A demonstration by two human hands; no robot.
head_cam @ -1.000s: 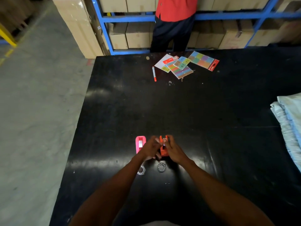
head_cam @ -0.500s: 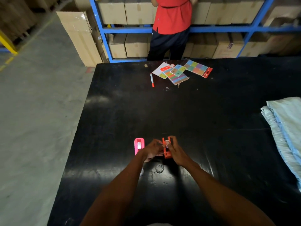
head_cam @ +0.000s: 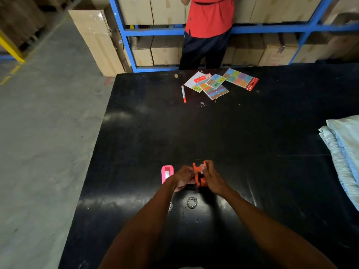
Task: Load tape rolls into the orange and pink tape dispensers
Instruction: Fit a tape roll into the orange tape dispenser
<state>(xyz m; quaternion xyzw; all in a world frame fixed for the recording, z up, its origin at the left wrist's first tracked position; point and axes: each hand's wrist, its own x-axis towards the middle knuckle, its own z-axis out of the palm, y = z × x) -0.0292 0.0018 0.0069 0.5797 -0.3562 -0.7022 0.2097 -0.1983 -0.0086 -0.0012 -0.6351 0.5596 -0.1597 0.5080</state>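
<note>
The orange tape dispenser stands on the black table between my hands. My left hand grips its left side and my right hand grips its right side, fingers over the top where a bit of white tape shows. The pink tape dispenser lies just left of my left hand, a white strip visible in its slot. One clear tape roll lies flat on the table below the orange dispenser. A second roll is mostly hidden by my left forearm.
At the table's far edge lie an orange-capped marker and several coloured sticky-note packs. A folded pale blue cloth covers the right edge. A person in a red shirt stands beyond the table at blue shelves with cardboard boxes.
Both hands stay on the orange dispenser, shifting slightly around it. My head has tilted, so the scene sits lower in view. The rolls and pink dispenser have not moved.
</note>
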